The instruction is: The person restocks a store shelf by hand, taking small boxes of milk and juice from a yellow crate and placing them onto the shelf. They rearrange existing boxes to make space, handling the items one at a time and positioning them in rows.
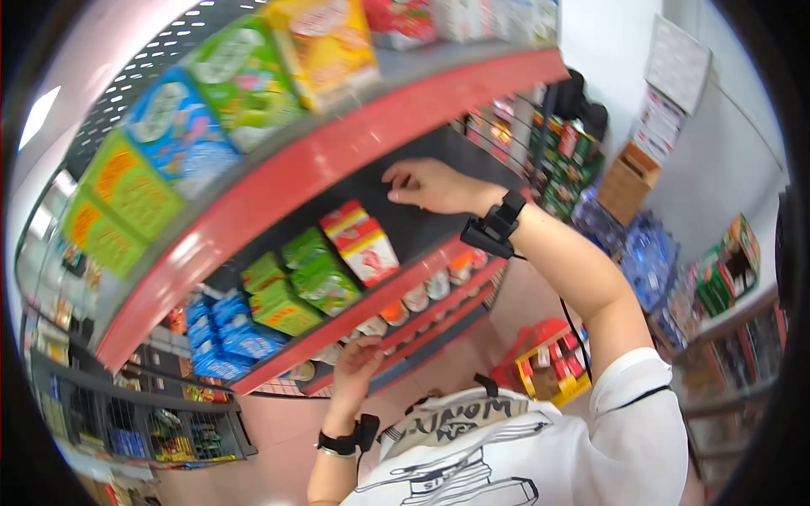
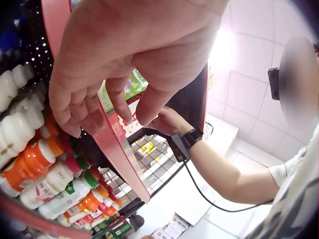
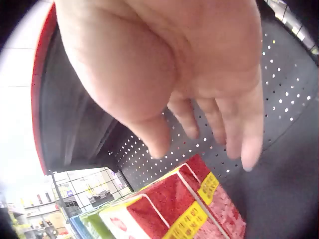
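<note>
On the middle shelf (image 1: 422, 207), red-and-white packs (image 1: 364, 244) stand beside green packs (image 1: 321, 274). My right hand (image 1: 439, 187) hovers over the shelf to the right of the red-and-white packs, fingers loosely bent and holding nothing. In the right wrist view, that hand (image 3: 174, 64) hangs above a red pack (image 3: 164, 204) with yellow labels, apart from it. My left hand (image 1: 356, 371) is lower, in front of the shelf edge, empty with relaxed fingers. The left wrist view shows the left hand (image 2: 124, 59) near the red shelf edge (image 2: 117, 149), with bottles (image 2: 30, 164) beyond it.
Blue packs (image 1: 236, 329) stand at the shelf's left end. Large colourful bags (image 1: 245, 84) line the upper shelf, whose red edge (image 1: 321, 152) overhangs the middle one. On the floor at right are a red-and-yellow carton (image 1: 553, 363), a brown box (image 1: 624, 185) and blue-wrapped goods (image 1: 645, 257).
</note>
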{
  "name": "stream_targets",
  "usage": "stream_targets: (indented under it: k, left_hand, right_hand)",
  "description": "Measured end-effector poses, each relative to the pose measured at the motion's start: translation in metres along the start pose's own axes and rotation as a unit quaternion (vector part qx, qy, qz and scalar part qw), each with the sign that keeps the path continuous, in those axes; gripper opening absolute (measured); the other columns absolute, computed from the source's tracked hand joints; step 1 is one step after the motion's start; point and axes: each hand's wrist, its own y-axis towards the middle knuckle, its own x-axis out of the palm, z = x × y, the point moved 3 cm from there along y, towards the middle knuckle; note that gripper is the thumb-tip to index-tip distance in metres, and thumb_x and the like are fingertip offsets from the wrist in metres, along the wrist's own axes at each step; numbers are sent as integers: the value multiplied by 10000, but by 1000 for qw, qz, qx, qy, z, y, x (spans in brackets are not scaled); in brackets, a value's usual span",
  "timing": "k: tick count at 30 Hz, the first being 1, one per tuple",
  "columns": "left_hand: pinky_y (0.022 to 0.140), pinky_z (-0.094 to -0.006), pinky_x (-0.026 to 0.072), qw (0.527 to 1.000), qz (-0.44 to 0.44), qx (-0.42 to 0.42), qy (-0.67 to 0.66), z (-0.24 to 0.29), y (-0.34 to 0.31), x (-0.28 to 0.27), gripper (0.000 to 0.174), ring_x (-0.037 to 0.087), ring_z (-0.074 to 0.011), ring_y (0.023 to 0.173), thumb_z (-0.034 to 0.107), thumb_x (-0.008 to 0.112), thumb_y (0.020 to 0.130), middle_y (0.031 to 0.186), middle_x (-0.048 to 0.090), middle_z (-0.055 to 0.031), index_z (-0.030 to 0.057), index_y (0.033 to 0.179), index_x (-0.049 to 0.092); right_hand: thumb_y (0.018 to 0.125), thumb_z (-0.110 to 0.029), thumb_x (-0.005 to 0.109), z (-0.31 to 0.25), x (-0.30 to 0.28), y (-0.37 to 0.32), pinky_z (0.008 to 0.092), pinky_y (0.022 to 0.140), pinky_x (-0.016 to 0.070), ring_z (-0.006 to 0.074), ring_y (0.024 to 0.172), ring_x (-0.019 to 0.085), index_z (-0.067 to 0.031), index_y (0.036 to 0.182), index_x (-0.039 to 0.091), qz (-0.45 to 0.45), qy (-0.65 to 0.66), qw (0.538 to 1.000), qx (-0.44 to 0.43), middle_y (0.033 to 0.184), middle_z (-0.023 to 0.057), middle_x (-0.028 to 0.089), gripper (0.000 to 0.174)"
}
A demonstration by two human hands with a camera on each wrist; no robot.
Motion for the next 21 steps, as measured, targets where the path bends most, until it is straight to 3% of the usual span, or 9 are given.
stream_targets:
  k: [3,6,8,10,14,15,16,18,21]
  left_hand:
    - [814,-224,434,997,-30,-60,23,-9,8,6,218,541,-88,934,77,603,861,995,585,-11,42,1074,568]
    - [812,-217,422,994,-79,-65,31,-22,20,20,219,536,-83,921,98,605,863,990,581,-6,40,1072,572]
    - [823,-218,417,989,-98,-103,49,-29,26,31,221,535,-86,926,102,609,861,994,581,-9,38,1070,573]
    - [861,-231,404,981,-110,-134,83,-32,30,43,223,536,-96,947,111,613,858,1008,582,-17,37,1065,575]
    - [848,-260,426,965,-143,-157,153,-42,39,68,213,548,-120,996,121,565,883,1041,586,-40,27,1074,557]
    - [848,-260,426,963,-145,-163,158,-44,40,73,213,548,-120,996,121,565,883,1041,586,-40,27,1074,557]
    - [850,-264,426,958,-143,-180,171,-48,39,76,219,548,-123,994,125,571,880,1048,587,-41,27,1075,557]
    - [851,-267,425,950,-144,-201,190,-54,38,83,226,549,-125,992,128,577,876,1055,587,-42,27,1076,557]
    - [854,-268,421,940,-157,-217,210,-62,33,91,237,548,-133,997,141,590,869,1074,588,-45,34,1078,559]
  right_hand:
    - [833,-171,625,29,-20,-79,298,627,474,159,694,605,2,956,601,35,113,984,135,796,85,630,214]
    - [814,-208,633,86,-23,-177,281,564,478,143,672,602,-5,908,626,-7,22,982,189,788,73,635,224]
    - [792,-242,636,145,-6,-255,296,479,483,153,580,594,1,916,639,-32,74,924,373,731,67,630,274]
    - [777,-220,639,213,30,-337,294,459,476,151,547,588,8,906,647,-30,55,909,412,680,70,623,261]
    - [762,-196,624,242,110,-449,318,472,469,155,555,593,-41,822,689,-30,158,811,563,634,71,618,179]
    - [762,-167,605,241,128,-460,348,561,499,189,618,621,-40,821,689,-65,149,811,561,642,77,630,163]
    - [765,-122,568,248,156,-473,350,692,516,247,746,646,-39,902,683,-87,61,870,482,753,128,668,197]
    - [762,-64,509,274,225,-503,350,871,466,319,1003,597,-74,1070,648,-103,116,838,523,1047,219,624,339]
    - [776,-84,530,259,248,-487,404,967,411,368,1078,535,-193,1141,629,-135,27,822,553,1223,235,499,393]
